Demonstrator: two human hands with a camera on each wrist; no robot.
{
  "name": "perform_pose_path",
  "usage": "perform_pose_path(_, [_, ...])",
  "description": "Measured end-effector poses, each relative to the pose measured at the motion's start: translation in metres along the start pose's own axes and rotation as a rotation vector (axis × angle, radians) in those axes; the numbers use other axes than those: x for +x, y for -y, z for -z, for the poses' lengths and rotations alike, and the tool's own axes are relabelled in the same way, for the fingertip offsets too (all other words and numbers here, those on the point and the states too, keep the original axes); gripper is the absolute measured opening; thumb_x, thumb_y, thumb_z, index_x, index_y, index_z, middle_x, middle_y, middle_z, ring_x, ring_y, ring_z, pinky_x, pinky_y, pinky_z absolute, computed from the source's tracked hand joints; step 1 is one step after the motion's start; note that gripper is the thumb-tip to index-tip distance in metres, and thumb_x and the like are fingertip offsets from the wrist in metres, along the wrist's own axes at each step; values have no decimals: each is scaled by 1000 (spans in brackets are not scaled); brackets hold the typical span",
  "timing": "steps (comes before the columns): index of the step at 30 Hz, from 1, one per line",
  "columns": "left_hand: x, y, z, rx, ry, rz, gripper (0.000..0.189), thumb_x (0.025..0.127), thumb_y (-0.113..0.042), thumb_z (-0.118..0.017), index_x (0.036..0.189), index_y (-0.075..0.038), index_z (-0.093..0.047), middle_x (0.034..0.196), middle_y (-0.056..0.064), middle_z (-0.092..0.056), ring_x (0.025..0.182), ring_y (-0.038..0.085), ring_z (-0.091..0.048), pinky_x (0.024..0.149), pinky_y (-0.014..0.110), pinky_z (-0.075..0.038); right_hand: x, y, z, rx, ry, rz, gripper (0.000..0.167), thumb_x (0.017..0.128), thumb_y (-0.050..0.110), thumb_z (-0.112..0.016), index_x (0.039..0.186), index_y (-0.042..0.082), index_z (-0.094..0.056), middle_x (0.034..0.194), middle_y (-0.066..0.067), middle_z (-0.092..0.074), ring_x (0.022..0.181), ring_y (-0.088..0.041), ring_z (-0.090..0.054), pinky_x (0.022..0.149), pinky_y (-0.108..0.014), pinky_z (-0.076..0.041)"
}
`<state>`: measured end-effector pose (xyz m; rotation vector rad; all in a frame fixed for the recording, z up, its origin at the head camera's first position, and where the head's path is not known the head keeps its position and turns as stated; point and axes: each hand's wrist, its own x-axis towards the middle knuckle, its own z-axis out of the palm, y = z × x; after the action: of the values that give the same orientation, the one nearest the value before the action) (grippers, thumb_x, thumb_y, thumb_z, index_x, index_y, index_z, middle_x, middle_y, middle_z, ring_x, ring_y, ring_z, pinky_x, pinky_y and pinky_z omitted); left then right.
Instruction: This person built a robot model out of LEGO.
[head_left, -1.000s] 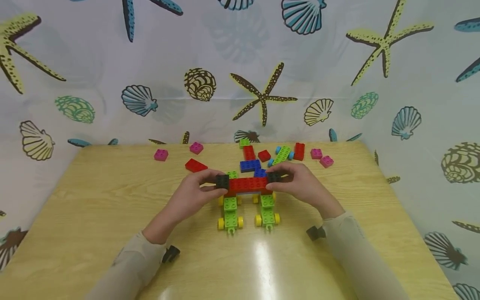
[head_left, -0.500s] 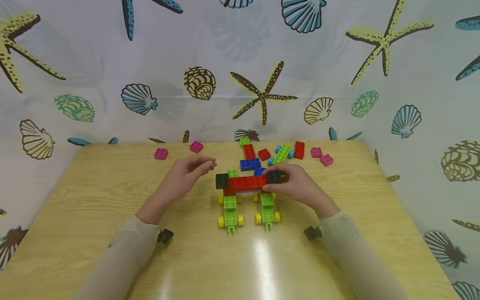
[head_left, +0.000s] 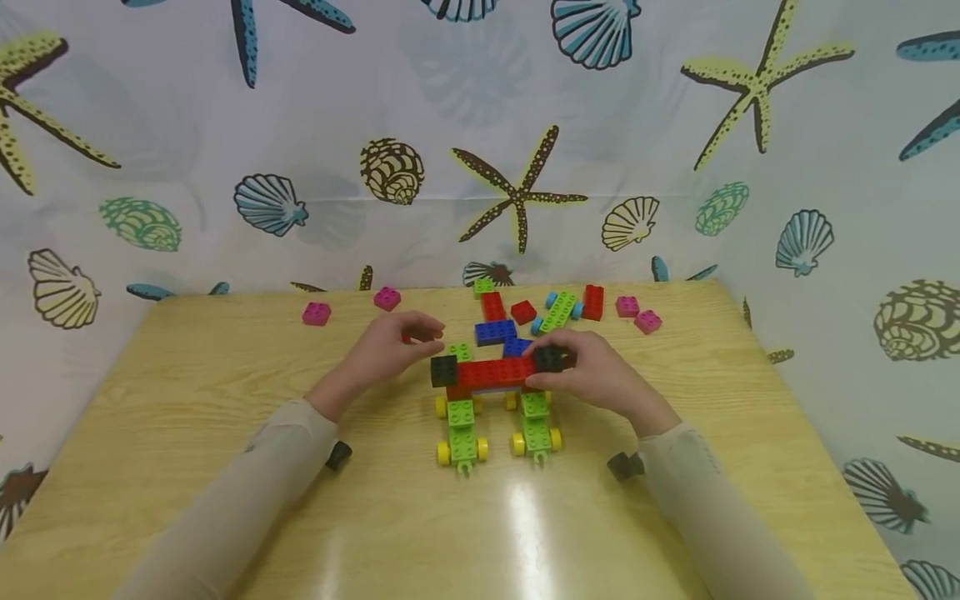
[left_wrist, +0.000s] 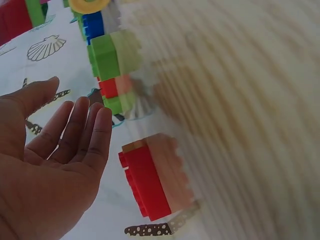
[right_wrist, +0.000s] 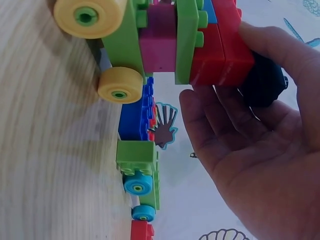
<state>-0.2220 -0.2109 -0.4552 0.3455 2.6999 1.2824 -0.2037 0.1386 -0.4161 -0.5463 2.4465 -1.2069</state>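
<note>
A build of toy bricks stands at mid-table: a long red top layer [head_left: 491, 373] bridges two green wheeled bases [head_left: 462, 437] with yellow wheels. A black brick [head_left: 444, 372] caps its left end and another black brick [head_left: 548, 359] its right end. My right hand [head_left: 600, 372] grips that right end; in the right wrist view its thumb lies on the red bricks [right_wrist: 210, 62], the fingers behind the black brick [right_wrist: 263, 82]. A pink brick [right_wrist: 158, 42] shows beneath the red ones. Left of the build, my left hand [head_left: 384, 348] hovers with nothing between thumb and fingers.
Behind the left hand is a loose red brick [left_wrist: 147, 182], mostly hidden in the head view. Blue bricks [head_left: 495, 333], red bricks [head_left: 592, 302] and a green base with blue wheels [head_left: 558, 310] lie beyond the build. Pink bricks [head_left: 317, 313] flank them on both sides.
My left hand has let go of the left black brick, drawn back leftward, then drifted slightly right and away from me. My right hand has kept its grip on the right end.
</note>
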Motion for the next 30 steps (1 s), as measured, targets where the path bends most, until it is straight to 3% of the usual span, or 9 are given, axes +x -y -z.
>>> perform_pose_path(7, [8, -5, -13, -2, 54, 41, 42, 106, -20, -78, 143, -2, -72, 140, 17, -76, 129, 37, -71, 115, 54, -61, -1, -1, 4, -16, 27, -1, 38, 98, 29, -88, 133, 21, -76, 152, -9, -66, 132, -35, -61, 114, -54, -59])
perform_pose_path(16, [13, -9, -21, 75, 95, 101, 42, 105, -12, -77, 146, -3, -71, 141, 16, -75, 126, 34, -69, 110, 48, -63, -5, 0, 8, -24, 54, -2, 35, 98, 28, -88, 129, 22, -75, 148, -8, -66, 133, -34, -59, 115, -55, -57])
perform_pose_path(30, [16, -10, -23, 133, 107, 107, 37, 104, -4, -75, 140, -2, -74, 131, 17, -77, 116, 31, -71, 111, 47, -63, -5, 0, 7, -5, 51, 0, 35, 98, 27, -88, 130, 22, -76, 152, -9, -65, 134, -35, -59, 116, -55, -57])
